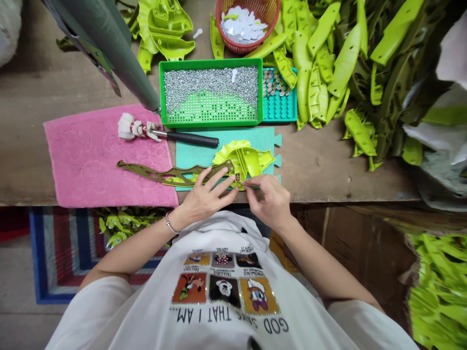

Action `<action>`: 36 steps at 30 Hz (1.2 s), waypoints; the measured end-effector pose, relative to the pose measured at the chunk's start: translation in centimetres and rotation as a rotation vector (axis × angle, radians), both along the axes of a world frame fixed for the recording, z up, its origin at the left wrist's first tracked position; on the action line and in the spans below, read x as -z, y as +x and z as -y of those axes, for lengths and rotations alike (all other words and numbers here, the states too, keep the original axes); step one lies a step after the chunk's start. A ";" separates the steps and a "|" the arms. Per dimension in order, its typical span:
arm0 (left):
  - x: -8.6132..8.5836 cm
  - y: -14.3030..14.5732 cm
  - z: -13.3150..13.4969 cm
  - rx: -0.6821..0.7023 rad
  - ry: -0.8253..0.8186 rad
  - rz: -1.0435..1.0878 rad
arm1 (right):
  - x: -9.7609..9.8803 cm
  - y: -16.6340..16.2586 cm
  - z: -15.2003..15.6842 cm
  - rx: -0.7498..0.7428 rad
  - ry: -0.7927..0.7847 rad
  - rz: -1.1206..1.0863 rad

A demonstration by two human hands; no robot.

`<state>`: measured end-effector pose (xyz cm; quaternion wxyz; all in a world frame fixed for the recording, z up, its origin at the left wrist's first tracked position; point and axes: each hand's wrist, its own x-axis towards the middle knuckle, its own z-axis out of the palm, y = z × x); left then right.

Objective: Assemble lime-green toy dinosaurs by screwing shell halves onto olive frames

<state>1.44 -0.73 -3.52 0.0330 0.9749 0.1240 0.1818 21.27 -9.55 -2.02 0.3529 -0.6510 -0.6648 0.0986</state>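
Observation:
A long olive-green plastic blade part (156, 173) lies across the pink towel (95, 160) and the teal mat (262, 141). My left hand (204, 197) rests on its right end with fingers stretched flat. My right hand (268, 197) pinches a tiny piece at the blade's end, next to a lime-green plastic shell (246, 156). What the fingertips hold is too small to name.
A green tray of small metal screws (211, 90) stands behind the mat, a teal tray (279, 95) beside it. A black-handled tool (182, 137) lies on the towel's edge. A red basket of white pieces (248, 22) and heaps of lime-green parts (335, 63) fill the back right.

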 end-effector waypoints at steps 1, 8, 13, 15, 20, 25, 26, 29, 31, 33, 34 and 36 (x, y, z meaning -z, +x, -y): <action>0.1 0.0 0.0 -0.002 -0.003 0.004 | 0.0 -0.2 0.0 0.024 -0.003 0.002; 0.3 -0.1 -0.1 0.006 -0.024 -0.007 | -0.6 -1.0 -0.1 0.274 -0.135 -0.075; 0.1 0.0 0.0 -0.007 -0.043 -0.011 | -1.2 -1.3 -0.3 0.396 -0.306 -0.349; 0.0 0.1 0.2 -0.023 -0.061 -0.014 | -1.1 -1.4 -0.4 0.431 -0.339 -0.427; 0.2 0.2 0.5 -0.043 -0.098 -0.008 | -1.1 -1.3 -0.7 0.435 -0.375 -0.455; 0.5 0.3 0.6 -0.069 -0.092 0.006 | -1.3 -1.1 -1.0 0.423 -0.366 -0.438; 0.5 0.4 0.6 -0.074 -0.099 0.001 | -1.3 -1.1 -1.0 0.422 -0.361 -0.439; 0.4 0.5 0.6 -0.080 -0.097 0.009 | -1.4 -1.2 -1.0 0.416 -0.356 -0.446; 0.4 0.6 0.6 -0.084 -0.080 0.027 | -1.4 -1.2 -1.0 0.414 -0.367 -0.451; 0.3 0.7 0.5 -0.087 -0.072 0.039 | -1.3 -1.2 -1.0 0.414 -0.382 -0.457; 0.3 0.8 0.4 -0.092 -0.075 0.043 | -1.3 -1.2 -1.0 0.415 -0.388 -0.461; 0.2 1.0 0.3 -0.108 -0.093 0.052 | -1.3 -1.1 -1.1 0.412 -0.395 -0.469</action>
